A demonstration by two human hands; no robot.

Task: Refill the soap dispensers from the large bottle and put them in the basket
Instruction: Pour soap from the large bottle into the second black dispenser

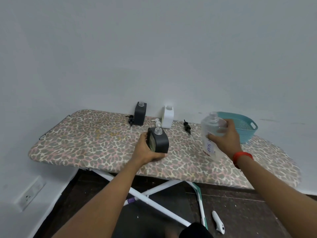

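A: Hands?

B: Left hand wrapped round the dark dispenser, thumb under, fingers behind. Right hand gripping the large bottle mid-body, just above the label.

A: Where exactly?

B: Dispenser near the front edge of the ironing board, about mid-length. Tilted a little, neck open, no pump on. Resting or lifted: cannot tell. Bottle toward the right end, cap off, just in front of the basket at the back right corner.

A: Others?

B: Second dark dispenser and white dispenser upright along the back edge, both open. Black pump, white pump and another black pump lying loose on the board nearby.

A: Handling notes on the bottle?

B: Clear thin plastic, so probably soft-walled; likely to buckle and spurt under a hard squeeze. Seems only partly full: moderate weight, sloshing on the tilt. Possibly slick if soapy. Best taken round the middle as now, firm but not crushing.

A: Dispenser?

B: Stiff square block, flat sides, easy to clamp. Probably light while low. Narrow neck, so a small target. Better held by the body, well below the neck, clear of the pour.
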